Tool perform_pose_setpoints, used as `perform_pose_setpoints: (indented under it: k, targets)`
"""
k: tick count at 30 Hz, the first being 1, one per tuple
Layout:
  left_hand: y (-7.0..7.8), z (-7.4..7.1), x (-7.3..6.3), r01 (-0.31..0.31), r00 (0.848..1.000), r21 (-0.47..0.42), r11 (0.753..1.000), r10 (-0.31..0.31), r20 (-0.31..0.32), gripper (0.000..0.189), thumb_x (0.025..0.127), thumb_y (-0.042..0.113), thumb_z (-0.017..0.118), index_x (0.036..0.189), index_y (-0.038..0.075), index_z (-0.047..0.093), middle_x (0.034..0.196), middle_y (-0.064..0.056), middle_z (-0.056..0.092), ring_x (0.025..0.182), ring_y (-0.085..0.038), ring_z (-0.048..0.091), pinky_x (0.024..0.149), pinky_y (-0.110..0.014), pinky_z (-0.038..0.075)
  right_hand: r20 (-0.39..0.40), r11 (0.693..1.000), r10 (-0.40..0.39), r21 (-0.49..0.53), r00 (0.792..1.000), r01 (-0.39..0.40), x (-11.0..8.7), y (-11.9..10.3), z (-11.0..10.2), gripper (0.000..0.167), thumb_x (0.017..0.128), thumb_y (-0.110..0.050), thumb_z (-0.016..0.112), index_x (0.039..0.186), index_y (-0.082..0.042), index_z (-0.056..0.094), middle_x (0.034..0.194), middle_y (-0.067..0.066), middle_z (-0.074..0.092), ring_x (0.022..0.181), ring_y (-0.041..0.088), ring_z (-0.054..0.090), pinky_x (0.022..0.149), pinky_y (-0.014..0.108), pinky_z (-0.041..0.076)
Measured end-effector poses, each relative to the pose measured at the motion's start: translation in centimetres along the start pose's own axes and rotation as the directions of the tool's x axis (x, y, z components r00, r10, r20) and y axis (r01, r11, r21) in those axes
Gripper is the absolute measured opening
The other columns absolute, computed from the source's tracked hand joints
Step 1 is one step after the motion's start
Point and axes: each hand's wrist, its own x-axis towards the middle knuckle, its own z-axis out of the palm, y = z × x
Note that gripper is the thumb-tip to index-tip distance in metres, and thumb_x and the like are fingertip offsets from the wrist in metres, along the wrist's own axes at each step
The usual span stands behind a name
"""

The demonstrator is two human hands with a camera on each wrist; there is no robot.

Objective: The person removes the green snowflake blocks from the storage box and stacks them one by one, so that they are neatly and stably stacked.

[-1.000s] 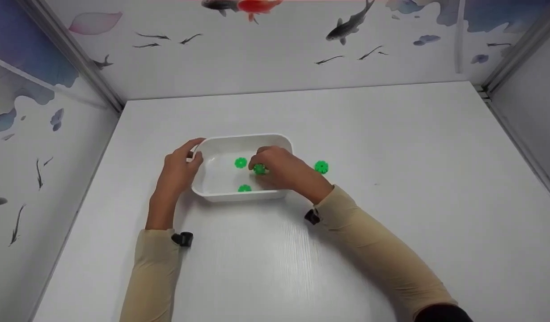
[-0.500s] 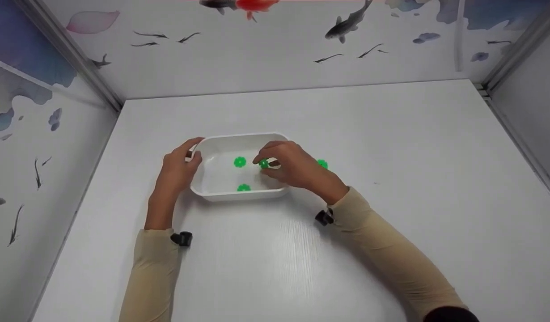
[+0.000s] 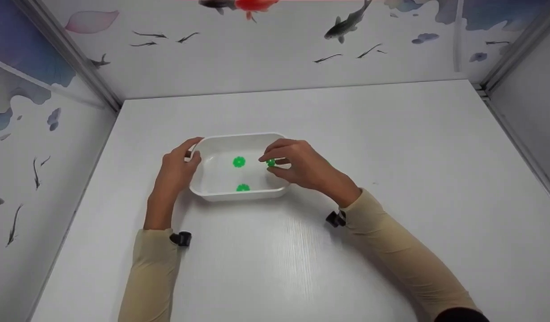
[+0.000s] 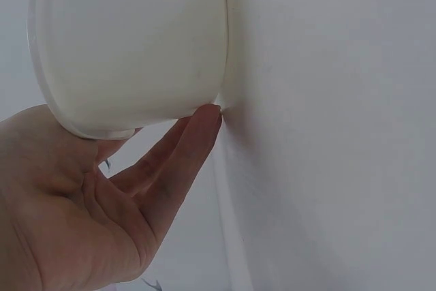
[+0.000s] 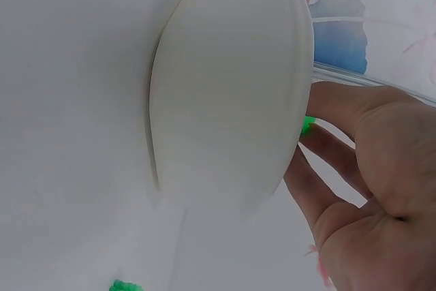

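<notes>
A white rectangular tray (image 3: 239, 195) sits on the table in the head view. My left hand (image 3: 173, 172) grips its left end, thumb at the rim; in the left wrist view the fingers (image 4: 178, 175) reach the outer wall near the base. Over the tray's right end, my right hand (image 3: 304, 165) pinches a small green flower-shaped piece (image 3: 270, 163). The right wrist view shows this hand (image 5: 381, 161) beyond the rim, most of the piece hidden by the tray wall. Inside the tray lie two similar pieces, one mid-floor (image 3: 239, 162) and another by the front wall (image 3: 243, 187).
Another green piece (image 5: 126, 285) lies on the table in the right wrist view; the right hand hides it in the head view. Printed fish panels (image 3: 257, 58) stand along the back and left of the white table (image 3: 257, 268).
My right hand has moved right and slightly back, carrying the pinched green piece toward the tray's right end. It now covers the loose piece on the table. My left hand stays put.
</notes>
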Motion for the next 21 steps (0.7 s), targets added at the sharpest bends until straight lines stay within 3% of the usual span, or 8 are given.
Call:
perform_pose_setpoints:
  k: [10,21]
  targets:
    - [0.0,0.2,0.1,0.015,1.0,0.004,1.0,-0.015,-0.003,0.048,0.114,0.028,0.051,0.162,0.032,0.051,0.144,-0.018,0.066,0.127,-0.037,0.068,0.098,-0.053,0.064,-0.02,1.0,-0.02,-0.021,1.0,0.019,-1.2,0.6,-0.9,0.029,0.096,-0.001,0.08,0.124,-0.009,0.082,0.123,0.006,0.075,0.108,0.019,0.075,0.09,0.035,0.067]
    - [-0.3,-0.1,0.2,0.005,1.0,0.01,1.0,-0.005,0.01,0.048,0.115,0.028,0.05,0.162,0.031,0.05,0.145,-0.021,0.065,0.131,-0.039,0.067,0.099,-0.055,0.063,-0.049,0.999,0.054,0.001,0.997,-0.054,-2.4,1.2,-2.6,0.03,0.095,-0.002,0.081,0.124,-0.011,0.081,0.129,0.005,0.075,0.116,0.019,0.077,0.096,0.036,0.066]
